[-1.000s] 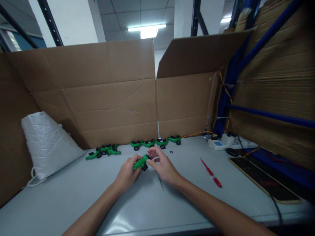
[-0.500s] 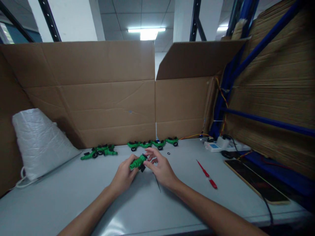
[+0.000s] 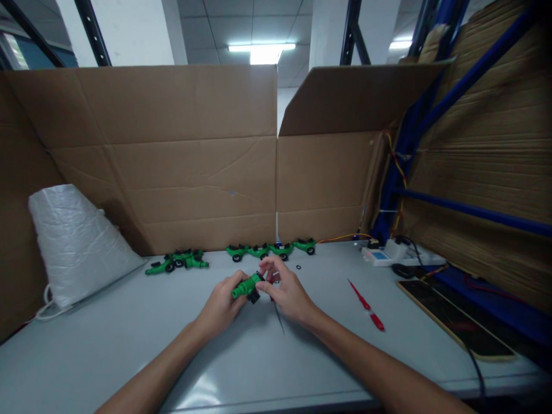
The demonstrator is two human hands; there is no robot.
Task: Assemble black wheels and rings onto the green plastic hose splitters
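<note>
My left hand [image 3: 222, 306] is closed around a green plastic fitting [image 3: 245, 286] with a ridged, stepped end pointing left and a black part on its underside. The fitting is held above the table. My right hand [image 3: 288, 293] is at its far right end, thumb and fingertips bent close against it. From under the right palm a thin dark shaft [image 3: 279, 319] sticks out towards me, with a bit of red at its top, like a slim screwdriver; its handle is mostly hidden. Beyond the right hand a small black ring [image 3: 298, 267] lies on the table.
Several similar green fittings [image 3: 282, 251] stand in a row at the back, and another group [image 3: 179, 261] lies further left. To the right are a red screwdriver [image 3: 366, 306], a dark flat panel [image 3: 457, 322] and a power strip [image 3: 390, 255]. A silvery bag [image 3: 80, 247] stands left; cardboard [image 3: 194, 167] walls the back.
The whole view has shifted slightly, moving the scene a little to the right. Both hands keep their hold, with the right thumb now further over the fitting's end.
</note>
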